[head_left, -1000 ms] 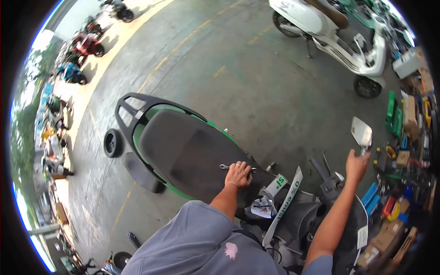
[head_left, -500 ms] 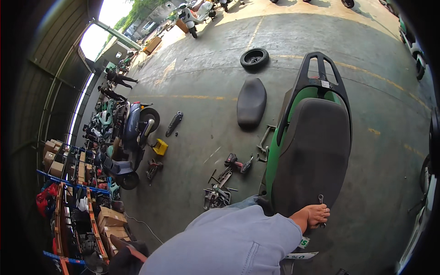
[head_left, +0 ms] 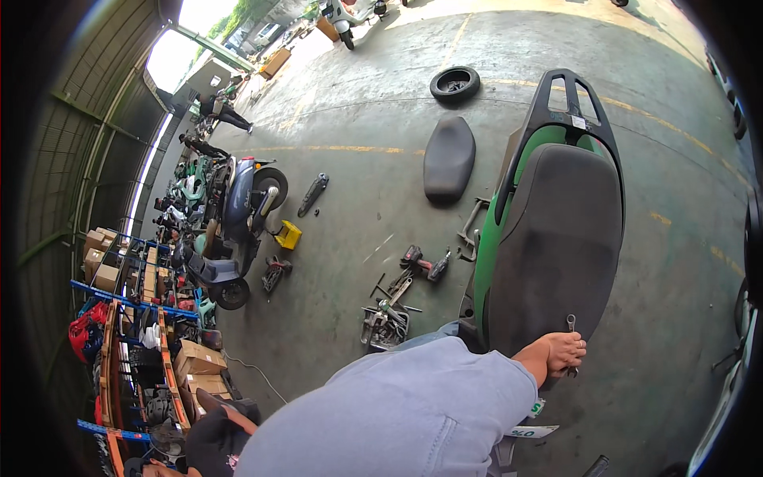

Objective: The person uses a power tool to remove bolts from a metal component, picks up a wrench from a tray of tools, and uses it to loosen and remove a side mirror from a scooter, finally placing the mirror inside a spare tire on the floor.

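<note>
My left hand [head_left: 563, 351] is closed round a combination wrench [head_left: 571, 321] at the near end of a scooter's long dark seat [head_left: 556, 230]. The wrench's ring end sticks out beyond the fist, and its other end shows below it. A blue-grey sleeve covers most of that arm and fills the lower middle. Green body panels [head_left: 486, 274] and a black rear rack [head_left: 566, 95] belong to the same scooter. My right hand is out of view.
Left of the scooter lie a cordless drill [head_left: 425, 262], a tray of tools [head_left: 386, 324], a loose seat [head_left: 449, 161] and a tyre [head_left: 455, 83]. Another scooter [head_left: 238, 215] stands farther left, near shelves of boxes [head_left: 199, 359]. A co-worker in black [head_left: 214, 437] is close at lower left.
The whole view has shifted, so floor things appear farther right and slightly higher. More of the co-worker at lower left shows. My left hand keeps its grip on the wrench.
</note>
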### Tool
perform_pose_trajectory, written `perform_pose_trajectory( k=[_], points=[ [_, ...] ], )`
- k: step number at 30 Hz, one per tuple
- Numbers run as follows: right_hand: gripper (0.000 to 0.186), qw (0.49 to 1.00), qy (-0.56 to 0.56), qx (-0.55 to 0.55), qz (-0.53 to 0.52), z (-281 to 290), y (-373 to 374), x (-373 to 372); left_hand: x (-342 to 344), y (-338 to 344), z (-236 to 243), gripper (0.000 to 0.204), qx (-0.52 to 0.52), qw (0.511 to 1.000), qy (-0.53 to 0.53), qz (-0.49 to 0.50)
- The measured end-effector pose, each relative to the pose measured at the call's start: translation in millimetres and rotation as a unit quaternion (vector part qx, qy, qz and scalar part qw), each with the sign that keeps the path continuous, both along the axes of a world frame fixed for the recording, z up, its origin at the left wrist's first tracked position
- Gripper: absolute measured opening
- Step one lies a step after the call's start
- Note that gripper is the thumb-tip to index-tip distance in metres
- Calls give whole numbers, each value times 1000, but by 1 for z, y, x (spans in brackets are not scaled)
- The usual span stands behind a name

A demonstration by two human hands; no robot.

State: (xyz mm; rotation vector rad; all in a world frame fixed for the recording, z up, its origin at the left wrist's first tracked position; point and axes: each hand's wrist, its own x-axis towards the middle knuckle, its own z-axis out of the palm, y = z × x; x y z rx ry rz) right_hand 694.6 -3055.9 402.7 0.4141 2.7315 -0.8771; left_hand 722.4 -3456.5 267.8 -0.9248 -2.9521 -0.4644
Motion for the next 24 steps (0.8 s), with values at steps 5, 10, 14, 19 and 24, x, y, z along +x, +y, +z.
perform_pose_trajectory(
  k=[5,10,14,19,24],
  points=[
    [75,1000,-6,-3,-8,-4,7,7,1,4,-5,26,-9,1000,-30,-3],
    [79,1000,-17,3,-20,-3,13,9,0,-1,3,26,-14,1000,3,5],
    [81,999,-25,1,-30,0,16,7,2,-1,1,27,-8,1000,-12,14],
    [85,998,-42,11,-52,5,31,8,-2,2,-2,27,-4,1000,-12,9],
    [89,991,-75,-7,-115,12,75,16,-2,6,1,26,-13,1000,-1,7]
  ],
)
